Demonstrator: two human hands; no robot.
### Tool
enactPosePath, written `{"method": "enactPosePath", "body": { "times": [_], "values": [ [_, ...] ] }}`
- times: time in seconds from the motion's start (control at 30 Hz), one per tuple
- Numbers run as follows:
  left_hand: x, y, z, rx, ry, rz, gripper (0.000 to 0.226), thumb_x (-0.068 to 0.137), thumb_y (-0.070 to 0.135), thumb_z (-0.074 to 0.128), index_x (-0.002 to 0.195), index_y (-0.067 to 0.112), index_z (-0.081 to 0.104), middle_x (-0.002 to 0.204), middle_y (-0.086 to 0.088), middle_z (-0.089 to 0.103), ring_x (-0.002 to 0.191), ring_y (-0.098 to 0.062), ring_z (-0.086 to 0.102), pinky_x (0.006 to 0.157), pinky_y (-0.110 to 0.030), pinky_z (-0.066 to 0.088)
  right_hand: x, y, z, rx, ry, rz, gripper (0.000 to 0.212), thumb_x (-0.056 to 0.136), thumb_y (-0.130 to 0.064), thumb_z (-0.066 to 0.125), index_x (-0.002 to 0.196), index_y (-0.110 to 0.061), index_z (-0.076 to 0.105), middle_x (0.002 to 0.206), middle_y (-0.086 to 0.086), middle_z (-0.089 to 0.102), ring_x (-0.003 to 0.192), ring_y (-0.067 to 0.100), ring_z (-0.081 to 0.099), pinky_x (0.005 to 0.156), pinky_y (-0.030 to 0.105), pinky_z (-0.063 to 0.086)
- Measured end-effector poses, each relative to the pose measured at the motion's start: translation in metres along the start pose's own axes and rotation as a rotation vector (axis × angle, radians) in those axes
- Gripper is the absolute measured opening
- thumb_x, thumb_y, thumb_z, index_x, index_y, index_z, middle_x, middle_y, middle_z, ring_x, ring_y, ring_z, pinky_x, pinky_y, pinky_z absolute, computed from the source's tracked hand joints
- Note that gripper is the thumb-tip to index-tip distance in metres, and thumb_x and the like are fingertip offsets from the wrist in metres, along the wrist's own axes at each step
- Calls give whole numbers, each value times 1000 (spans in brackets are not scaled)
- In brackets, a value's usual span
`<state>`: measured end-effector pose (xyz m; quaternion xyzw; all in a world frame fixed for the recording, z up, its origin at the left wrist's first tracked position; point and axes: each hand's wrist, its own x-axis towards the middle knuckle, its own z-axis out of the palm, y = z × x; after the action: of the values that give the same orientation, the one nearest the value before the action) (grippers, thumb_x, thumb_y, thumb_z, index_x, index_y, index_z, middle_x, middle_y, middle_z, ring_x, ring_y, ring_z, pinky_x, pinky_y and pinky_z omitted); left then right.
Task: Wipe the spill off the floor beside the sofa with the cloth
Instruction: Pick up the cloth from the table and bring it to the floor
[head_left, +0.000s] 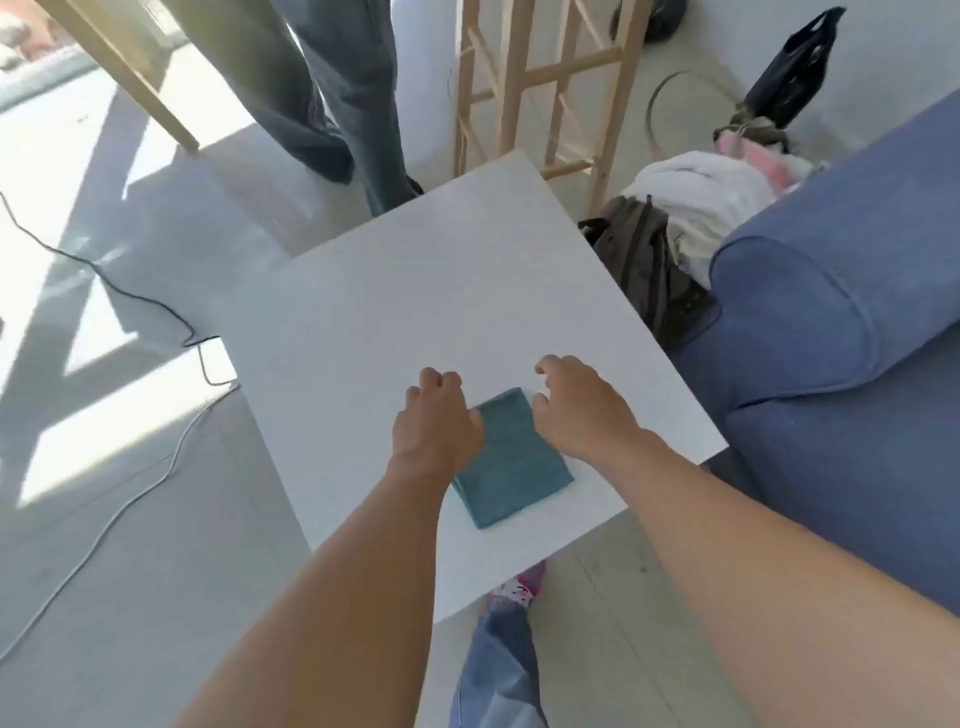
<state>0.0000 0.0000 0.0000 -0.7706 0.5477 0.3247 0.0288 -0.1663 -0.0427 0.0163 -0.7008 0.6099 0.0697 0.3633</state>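
A folded teal cloth (506, 460) lies flat near the front edge of a white table (415, 291). My left hand (434, 415) hovers at the cloth's left edge, fingers curled, thumb touching its side. At the cloth's far right corner my right hand (576, 405) is spread with the fingers apart, holding nothing. Neither hand has the cloth lifted. The blue sofa (831, 332) stands to the right of the table. No spill shows on the visible floor.
Another person's legs (332, 93) stand beyond the table. A wooden frame (524, 88) rises behind it. Bags and clothes (675, 223) are piled beside the sofa arm. Cables (130, 291) run across the floor on the left. My own leg (504, 634) shows under the table edge.
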Motion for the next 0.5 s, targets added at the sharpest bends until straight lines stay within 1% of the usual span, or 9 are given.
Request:
{"method": "enactPosePath", "body": {
  "times": [0.1,0.13,0.2,0.27,0.33,0.4,0.43,0.5],
  "values": [
    [24,-23,34,84,7,12,45,93,37,58,130,12,50,132,-6,43,118,-28,44,82,-40,47,30,11,41,36,7,14,30,101,-21,49,129,-9,50,128,10,51,115,30,52,91,45,49],
    [27,-30,44,91,21,8,46,92,41,60,127,13,50,129,-5,44,116,-27,44,82,-40,48,36,14,53,37,1,27,24,100,-21,50,122,-9,51,124,10,51,113,30,51,90,45,50],
    [24,-37,61,76,85,-15,45,89,45,64,121,15,52,123,-4,46,111,-26,45,81,-41,49,44,21,70,82,57,60,12,98,-20,54,106,-12,51,114,8,52,106,30,51,85,46,50],
    [18,-38,70,36,140,-51,39,89,46,64,113,16,56,119,-3,46,108,-26,45,82,-41,49,46,23,79,139,111,77,14,96,-20,58,106,-12,53,109,6,55,103,28,53,83,45,51],
    [17,-38,74,-22,132,-89,32,90,44,62,106,16,60,118,-3,47,108,-26,43,85,-42,48,46,23,85,155,72,86,13,97,-20,59,107,-12,56,107,3,53,105,26,53,83,41,50],
    [16,-35,75,-73,118,-114,27,92,41,59,103,17,60,113,-4,52,107,-27,43,87,-43,47,43,22,86,181,51,69,5,97,-17,57,98,-16,53,101,1,50,102,25,51,76,38,47],
    [17,-33,73,-99,103,-123,25,93,41,57,102,18,58,107,-4,55,105,-27,46,85,-43,48,40,23,85,218,57,59,7,97,-16,55,94,-17,49,97,1,51,97,25,52,71,37,46],
    [17,-27,67,-226,57,-121,20,94,40,55,99,21,51,95,-4,58,90,-27,55,74,-41,50,33,27,79,335,85,56,5,99,-17,49,96,-18,44,88,4,56,85,27,57,64,42,47]
  ]
}}
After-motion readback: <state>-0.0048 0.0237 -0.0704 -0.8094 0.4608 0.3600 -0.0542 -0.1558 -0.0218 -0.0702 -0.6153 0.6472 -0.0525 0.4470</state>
